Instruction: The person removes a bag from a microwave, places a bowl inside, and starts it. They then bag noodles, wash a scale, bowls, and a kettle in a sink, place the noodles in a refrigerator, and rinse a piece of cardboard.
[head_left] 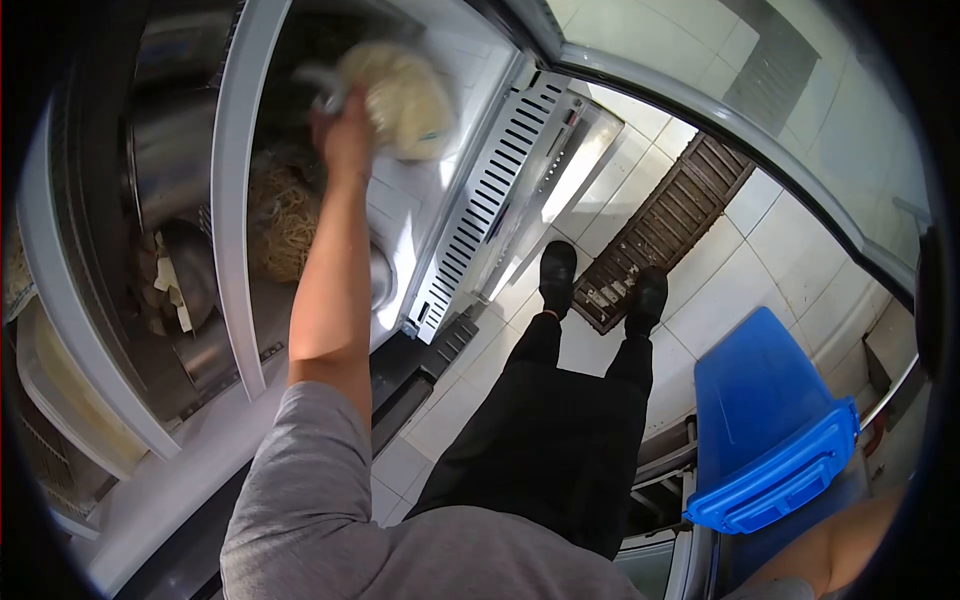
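My left hand (345,140) is inside the open refrigerator, closed on the gathered top of a clear plastic bag (405,105) with pale contents. Motion blurs the bag, which hangs over the white bottom of the compartment. Below and to the left of my wrist lies a heap of noodle-like food (285,225). Of my right arm only the forearm shows at the lower right; my right hand is outside the view.
White shelf edges (232,200) and metal containers (180,150) stand at the left. The open glass door (720,110) spans the upper right. A blue lidded bin (760,390) is at the right. A brown floor grate (665,220) lies by my feet.
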Demonstrator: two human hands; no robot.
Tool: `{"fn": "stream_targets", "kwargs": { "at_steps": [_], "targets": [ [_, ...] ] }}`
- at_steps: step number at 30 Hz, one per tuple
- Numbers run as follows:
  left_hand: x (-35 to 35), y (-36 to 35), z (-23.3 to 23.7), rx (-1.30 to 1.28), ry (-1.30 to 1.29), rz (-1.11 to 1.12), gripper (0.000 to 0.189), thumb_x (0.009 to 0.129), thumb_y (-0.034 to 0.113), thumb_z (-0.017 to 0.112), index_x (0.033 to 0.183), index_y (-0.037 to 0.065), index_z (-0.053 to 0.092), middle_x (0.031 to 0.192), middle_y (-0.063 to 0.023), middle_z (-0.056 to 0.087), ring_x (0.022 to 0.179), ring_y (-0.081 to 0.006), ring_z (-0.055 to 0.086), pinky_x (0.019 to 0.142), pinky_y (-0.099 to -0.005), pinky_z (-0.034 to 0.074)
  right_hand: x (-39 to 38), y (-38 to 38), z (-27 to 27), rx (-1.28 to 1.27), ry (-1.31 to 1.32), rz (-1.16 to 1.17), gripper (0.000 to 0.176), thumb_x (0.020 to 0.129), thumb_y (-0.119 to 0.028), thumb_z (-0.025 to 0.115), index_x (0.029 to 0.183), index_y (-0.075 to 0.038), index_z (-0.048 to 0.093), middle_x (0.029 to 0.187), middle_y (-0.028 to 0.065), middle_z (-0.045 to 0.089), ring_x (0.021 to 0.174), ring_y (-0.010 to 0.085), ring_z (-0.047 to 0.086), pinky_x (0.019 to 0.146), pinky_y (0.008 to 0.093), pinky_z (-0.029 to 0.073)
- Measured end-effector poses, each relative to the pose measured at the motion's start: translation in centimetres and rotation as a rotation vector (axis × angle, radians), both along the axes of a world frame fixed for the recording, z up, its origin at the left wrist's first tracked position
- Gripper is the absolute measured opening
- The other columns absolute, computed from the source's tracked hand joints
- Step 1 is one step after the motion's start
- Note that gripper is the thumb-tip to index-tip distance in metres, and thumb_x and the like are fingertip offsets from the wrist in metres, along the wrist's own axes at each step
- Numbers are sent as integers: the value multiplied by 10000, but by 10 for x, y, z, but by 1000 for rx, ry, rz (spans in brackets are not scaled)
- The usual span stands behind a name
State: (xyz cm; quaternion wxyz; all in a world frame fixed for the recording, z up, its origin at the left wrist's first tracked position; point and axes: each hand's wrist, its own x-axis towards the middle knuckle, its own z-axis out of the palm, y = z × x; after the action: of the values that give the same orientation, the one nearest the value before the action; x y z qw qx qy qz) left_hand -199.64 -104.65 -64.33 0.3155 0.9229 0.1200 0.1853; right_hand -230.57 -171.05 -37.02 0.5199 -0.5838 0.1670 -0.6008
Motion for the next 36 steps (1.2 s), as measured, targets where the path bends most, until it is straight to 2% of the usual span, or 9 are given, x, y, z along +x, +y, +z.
{"fn": "stream_targets", "kwargs": {
  "at_steps": [1, 3, 7, 17, 24, 27, 32, 34, 36],
  "targets": [
    [14, 0, 9, -8, -2, 6, 799, 703, 508, 750, 1239, -24, 489, 1070, -184, 620, 942, -317, 616, 817, -374, 488, 1, 2, 1, -7, 6, -4, 454, 898, -442, 456, 1248, -171, 555, 1369, 27, 480, 1273, 191, 408, 1084, 389, 278],
    [44, 5, 23, -806, 431, -273, 614, 796, 490, 671, 1144, -3, 557, 1019, -166, 622, 876, -287, 617, 751, -391, 507, 1, 2, 2, -14, 9, -13, 453, 898, -440, 456, 1250, -173, 553, 1371, 26, 479, 1275, 191, 405, 1083, 391, 279],
    [119, 24, -4, -562, 125, -18, 485, 863, 478, 589, 1065, 37, 587, 983, -126, 620, 845, -250, 602, 720, -379, 508, 2, 2, -2, -7, 15, -26, 450, 898, -436, 457, 1254, -176, 550, 1374, 24, 475, 1278, 191, 401, 1083, 396, 280],
    [245, 74, -70, -1130, 281, -8, 336, 874, 339, 571, 1021, 37, 584, 981, -110, 619, 837, -226, 596, 686, -331, 507, 6, -4, -12, -7, 15, -27, 446, 900, -427, 460, 1264, -183, 542, 1383, 19, 466, 1287, 189, 389, 1081, 406, 283],
    [144, 98, -5, -1050, -25, -219, 249, 883, 196, 497, 1057, 32, 566, 1063, -124, 601, 893, -252, 587, 700, -329, 507, 8, -6, -11, -13, 26, -37, 443, 901, -420, 462, 1271, -189, 536, 1389, 16, 460, 1293, 189, 381, 1080, 414, 285],
    [92, 149, 6, -845, -132, 120, 253, 904, 181, 425, 1086, 62, 556, 979, -90, 612, 718, -184, 538, 556, -235, 433, 11, -7, -12, -7, 32, -32, 442, 901, -417, 463, 1274, -191, 534, 1391, 15, 458, 1295, 188, 377, 1079, 417, 285],
    [51, 235, -7, -1129, -351, 341, 301, 914, 215, 414, 1113, 37, 554, 963, -107, 607, 842, -199, 593, 668, -326, 510, 15, -7, -13, -3, 33, -18, 441, 902, -413, 464, 1279, -195, 530, 1396, 12, 453, 1300, 188, 371, 1078, 422, 287],
    [58, 223, -14, -1182, -367, 473, 478, 945, 347, 438, 1320, 52, 417, 1229, -172, 510, 1086, -309, 510, 972, -440, 437, 12, -8, -12, -5, 29, -20, 440, 902, -411, 465, 1281, -196, 528, 1397, 11, 451, 1301, 188, 369, 1078, 425, 287],
    [46, 174, 1, -1196, -295, 490, 510, 925, 330, 481, 1352, 69, 382, 1312, -176, 435, 1196, -287, 430, 1011, -450, 371, 10, -8, -11, -4, 27, -17, 440, 902, -409, 465, 1283, -198, 527, 1399, 10, 450, 1303, 187, 367, 1077, 427, 288]
  ]
}}
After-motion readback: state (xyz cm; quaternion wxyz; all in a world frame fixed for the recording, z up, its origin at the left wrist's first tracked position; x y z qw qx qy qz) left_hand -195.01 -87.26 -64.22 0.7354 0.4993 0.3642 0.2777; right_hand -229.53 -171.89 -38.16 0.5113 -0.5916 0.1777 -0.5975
